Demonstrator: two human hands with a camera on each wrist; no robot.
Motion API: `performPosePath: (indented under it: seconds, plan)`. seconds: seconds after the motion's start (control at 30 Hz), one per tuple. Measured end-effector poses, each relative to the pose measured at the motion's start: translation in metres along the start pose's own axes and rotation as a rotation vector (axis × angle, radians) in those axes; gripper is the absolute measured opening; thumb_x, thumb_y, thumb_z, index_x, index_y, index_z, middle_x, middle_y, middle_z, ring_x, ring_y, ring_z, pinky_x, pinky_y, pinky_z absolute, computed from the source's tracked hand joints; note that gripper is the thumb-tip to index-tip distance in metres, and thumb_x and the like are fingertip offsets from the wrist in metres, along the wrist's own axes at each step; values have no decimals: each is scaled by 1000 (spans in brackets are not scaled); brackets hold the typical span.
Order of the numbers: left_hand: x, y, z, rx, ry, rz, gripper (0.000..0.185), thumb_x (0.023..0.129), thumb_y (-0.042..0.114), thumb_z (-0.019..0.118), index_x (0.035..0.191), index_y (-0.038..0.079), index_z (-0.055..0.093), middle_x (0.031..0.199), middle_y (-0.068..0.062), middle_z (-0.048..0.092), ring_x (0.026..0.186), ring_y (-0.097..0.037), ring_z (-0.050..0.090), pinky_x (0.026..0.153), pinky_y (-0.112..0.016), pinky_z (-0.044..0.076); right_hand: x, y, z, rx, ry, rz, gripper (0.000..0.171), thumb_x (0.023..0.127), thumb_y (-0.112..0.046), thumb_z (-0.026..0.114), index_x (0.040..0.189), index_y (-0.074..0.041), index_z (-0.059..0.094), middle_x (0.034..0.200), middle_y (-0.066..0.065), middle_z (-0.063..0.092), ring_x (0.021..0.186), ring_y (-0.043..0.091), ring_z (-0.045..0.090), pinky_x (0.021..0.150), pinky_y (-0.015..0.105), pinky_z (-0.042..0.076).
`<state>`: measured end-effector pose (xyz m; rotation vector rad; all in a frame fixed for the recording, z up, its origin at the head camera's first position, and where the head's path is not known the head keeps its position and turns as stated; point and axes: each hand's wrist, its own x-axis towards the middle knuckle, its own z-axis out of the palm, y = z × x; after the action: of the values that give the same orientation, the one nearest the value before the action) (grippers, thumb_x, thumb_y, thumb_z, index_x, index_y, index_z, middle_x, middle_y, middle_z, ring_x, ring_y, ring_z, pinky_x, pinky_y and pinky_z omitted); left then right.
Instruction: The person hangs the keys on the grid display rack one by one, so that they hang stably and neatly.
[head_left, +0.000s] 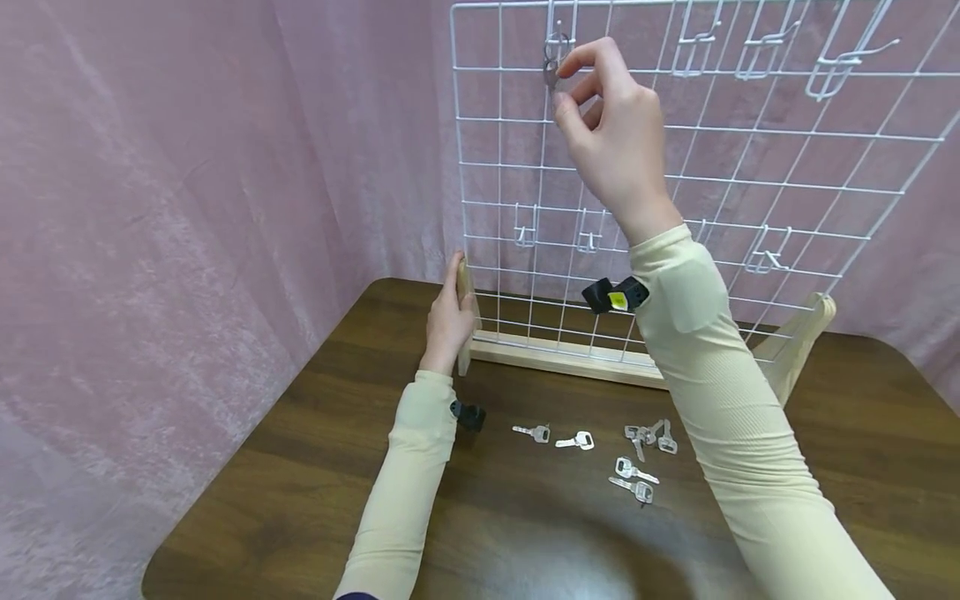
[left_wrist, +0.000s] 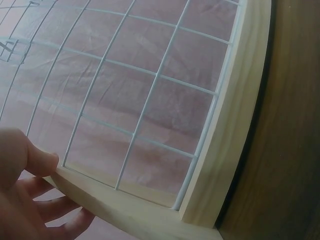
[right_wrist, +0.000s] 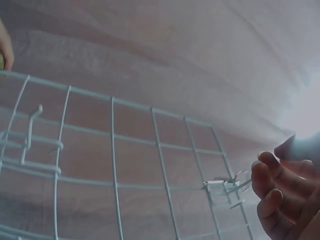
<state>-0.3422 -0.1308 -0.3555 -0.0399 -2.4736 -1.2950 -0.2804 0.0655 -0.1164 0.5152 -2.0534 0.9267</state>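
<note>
Key [head_left: 552,73] pinched by rt hand [head_left: 611,137] at hook [head_left: 557,40] (no readable markings)

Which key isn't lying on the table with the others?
The key pinched in the right hand, up at a hook near the top of the wire grid. All the other keys lie flat on the table.

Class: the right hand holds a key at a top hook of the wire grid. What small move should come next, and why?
Probably let go and lower the right hand: the key appears to hang on the hook already, more keys lie on the table, and the left hand steadies the frame.
</note>
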Motion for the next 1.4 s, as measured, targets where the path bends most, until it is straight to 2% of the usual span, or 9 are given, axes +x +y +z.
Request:
performPosePath:
  seconds: [0.2, 0.4, 0.63, 0.77, 1.03, 1.2, 1.4]
  plan:
    - [0, 3, -1, 10, 5, -7, 70, 99, 12, 50, 149, 48, 19, 144, -17, 50, 108, -43, 62, 80, -57, 52, -20, -7, -2, 22, -29, -50, 22, 95, -13, 54, 115, -6, 59, 86, 7, 69, 56, -7, 47, 57, 14, 38]
    - [2, 4, -1, 5, 4, -6, 69, 99, 13, 49, 150, 48, 19, 146, -16, 48, 113, -43, 60, 84, -57, 51, -45, -2, -3, 72, 4, -150, 17, 92, -5, 55, 107, 1, 61, 78, 11, 69, 56, -14, 44, 55, 11, 37]
    - [2, 7, 2, 16, 6, -4, 69, 99, 12, 49, 150, 47, 18, 145, -18, 50, 111, -43, 61, 83, -56, 52, -82, 15, 0, 88, -11, -251, 9, 90, -2, 59, 97, 1, 63, 72, 11, 68, 55, 11, 56, 54, 9, 39]
    - [2, 6, 0, 12, 10, 2, 69, 99, 12, 49, 149, 49, 18, 144, -18, 50, 109, -43, 61, 83, -57, 51, -100, 25, 7, 65, -70, -226, 8, 91, -6, 60, 97, -2, 63, 74, 9, 69, 57, 15, 59, 55, 15, 40]
    - [2, 1, -1, -30, -13, -3, 70, 100, 13, 49, 147, 54, 17, 147, -18, 47, 114, -45, 59, 83, -60, 50, -133, 44, 18, 8, -259, -143, 11, 92, -10, 61, 102, -5, 63, 80, 5, 71, 62, 14, 61, 56, 27, 44]
    - [4, 1, 0, -20, -7, 3, 69, 99, 13, 49, 148, 50, 18, 146, -18, 47, 112, -45, 60, 82, -60, 51, -152, 59, 23, -17, -345, -141, 11, 91, -10, 63, 102, -7, 63, 83, 4, 73, 65, 13, 66, 58, 31, 50]
    - [4, 3, 0, -13, 0, 3, 70, 99, 13, 49, 147, 54, 17, 146, -17, 48, 111, -44, 60, 83, -58, 51, -168, 82, 26, -94, -453, -152, 10, 90, -10, 63, 100, -10, 64, 80, 0, 72, 69, 12, 65, 58, 31, 51]
